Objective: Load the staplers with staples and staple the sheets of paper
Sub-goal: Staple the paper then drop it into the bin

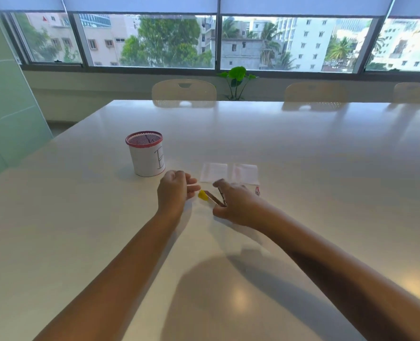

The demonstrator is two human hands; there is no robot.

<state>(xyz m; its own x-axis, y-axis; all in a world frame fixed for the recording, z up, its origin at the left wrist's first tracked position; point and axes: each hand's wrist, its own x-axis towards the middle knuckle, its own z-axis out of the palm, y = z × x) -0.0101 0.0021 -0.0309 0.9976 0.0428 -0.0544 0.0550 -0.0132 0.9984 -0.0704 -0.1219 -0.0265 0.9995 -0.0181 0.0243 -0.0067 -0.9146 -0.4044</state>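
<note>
A small stapler (212, 198) with a yellow tip lies hinged open in a V on the white table (302, 153). My right hand (238, 204) grips its rear end and upper arm. My left hand (175, 189) hovers just left of the yellow tip, fingers curled and pinched; whether it holds staples is too small to tell. Two small stacks of white paper (214, 172) (245, 174) lie side by side just beyond the hands. A small red and white item (257, 191), partly hidden by my right hand, lies below the right stack.
A mesh pen cup (147, 156) with a red rim and a white paper label stands to the left of the hands. Beige chairs (184, 91) line the far edge of the table. A green plant (237, 81) stands by the window.
</note>
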